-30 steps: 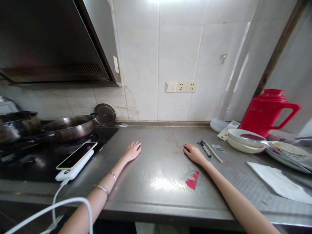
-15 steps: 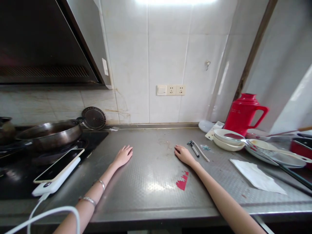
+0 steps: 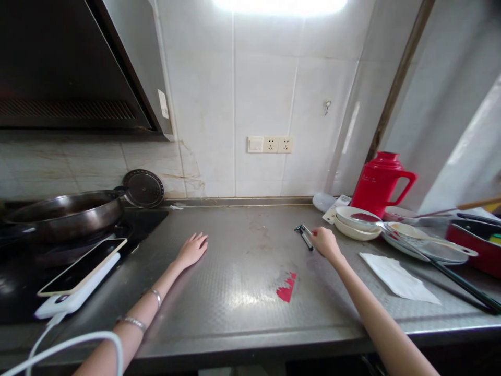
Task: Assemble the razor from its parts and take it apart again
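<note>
My left hand (image 3: 192,249) lies flat on the steel counter with its fingers spread and nothing in them. At the right, my right hand (image 3: 325,243) is closed over a slim white stick (image 3: 307,230), whose far end sticks out past the fingertips. Just left of these fingers lies a short tool (image 3: 306,239) with a dark head and a silver and black handle. Nearer the front, between my arms, is a jagged-edged piece of red paper (image 3: 287,288). The rest of the stick is hidden under my right hand.
A frying pan (image 3: 66,214) stands on the stove at left, near a phone (image 3: 82,266) and white power bank (image 3: 80,290) with a cable. At right are a red thermos (image 3: 378,183), bowls (image 3: 356,230), plates and a white napkin (image 3: 397,277).
My right hand has shifted right from the counter onto the slim white stick, its fingers closing. A small clear packet there is now hidden. The left hand stays flat; the view turned slightly right.
</note>
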`<state>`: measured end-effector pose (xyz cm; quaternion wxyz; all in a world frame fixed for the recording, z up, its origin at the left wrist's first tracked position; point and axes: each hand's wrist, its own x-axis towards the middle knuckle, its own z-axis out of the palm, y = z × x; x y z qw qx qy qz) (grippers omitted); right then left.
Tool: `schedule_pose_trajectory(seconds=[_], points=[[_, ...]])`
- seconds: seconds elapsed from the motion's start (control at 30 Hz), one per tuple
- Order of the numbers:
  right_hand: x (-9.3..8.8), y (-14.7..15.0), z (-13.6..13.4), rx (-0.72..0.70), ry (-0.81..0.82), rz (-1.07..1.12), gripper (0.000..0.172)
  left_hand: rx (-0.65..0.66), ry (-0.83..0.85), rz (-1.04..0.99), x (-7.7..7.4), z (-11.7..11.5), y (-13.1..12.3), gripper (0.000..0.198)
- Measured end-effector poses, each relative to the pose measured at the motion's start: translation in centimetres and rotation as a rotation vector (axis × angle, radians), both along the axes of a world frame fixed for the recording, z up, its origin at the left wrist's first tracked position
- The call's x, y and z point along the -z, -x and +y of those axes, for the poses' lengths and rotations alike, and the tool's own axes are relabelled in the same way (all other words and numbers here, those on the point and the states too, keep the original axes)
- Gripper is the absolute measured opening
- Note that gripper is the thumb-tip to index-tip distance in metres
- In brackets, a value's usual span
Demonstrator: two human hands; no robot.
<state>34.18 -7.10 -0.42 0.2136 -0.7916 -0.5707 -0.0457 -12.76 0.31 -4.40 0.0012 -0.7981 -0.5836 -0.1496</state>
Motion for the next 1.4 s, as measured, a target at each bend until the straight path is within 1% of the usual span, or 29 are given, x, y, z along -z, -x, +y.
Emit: schedule_pose_trajectory(seconds=[0.13, 0.23, 0.43, 0.5, 0.57, 0.67, 0.73, 0.83, 0.93, 0.97, 1.03, 1.13, 1.23, 1.4], points=[[0.3, 0.4, -0.1, -0.016, 0.142, -0.047, 0.016, 0.002, 0.001, -0.005, -0.1, 0.0, 0.0, 0.05], [0.5, 0.8, 0.3, -0.024, 0.195, -0.04, 0.013, 0.005, 0.001, -0.007, -0.1, 0.1, 0.0, 0.05], [0.8, 0.7, 0.8, -0.003, 0.203, -0.036, 0.018, -0.006, 0.011, -0.03, 0.0, 0.3, 0.2, 0.05], [0.7, 0.8, 0.7, -0.009, 0.192, -0.021, 0.019, -0.012, 0.006, -0.05, -0.3, 0.4, 0.1, 0.047], [0.4, 1.2, 0.4, -0.028, 0.15, 0.008, 0.02, -0.015, -0.017, -0.075, -0.8, 0.5, -0.3, 0.044], [-0.5, 2.8, 0.1, -0.061, 0.046, 0.05, 0.021, -0.027, -0.083, -0.171, -2.1, 0.3, -2.1, 0.042], [-1.3, 4.5, -0.1, -0.089, -0.007, 0.063, 0.021, -0.012, -0.08, -0.284, -3.0, -0.1, -4.4, 0.036], [-2.5, 7.9, -0.4, -0.145, -0.046, 0.068, 0.021, 0.131, -0.016, -0.474, -4.0, -1.0, -8.7, 0.028], [-3.2, 11.4, -0.9, -0.209, -0.049, 0.05, 0.021, 0.207, 0.088, -0.615, -4.4, -2.1, -13.1, 0.029], [-3.3, 12.5, -1.1, -0.23, -0.042, 0.039, 0.021, 0.216, 0.111, -0.647, -4.5, -2.3, -14.3, 0.032], [-3.3, 14.3, -1.5, -0.266, -0.03, 0.016, 0.021, 0.187, 0.133, -0.676, -4.5, -2.6, -16.2, 0.038], [-3.0, 16.2, -1.9, -0.3, -0.014, -0.019, 0.021, 0.106, 0.123, -0.667, -4.6, -2.5, -17.5, 0.044], [-2.6, 17.3, -2.2, -0.309, 0.011, -0.053, 0.021, 0.076, 0.152, -0.694, -4.4, -2.3, -17.9, 0.046], [-2.5, 18.5, -2.6, -0.334, 0.029, -0.073, 0.022, 0.027, 0.335, -0.811, -3.9, -2.5, -18.1, 0.039]])
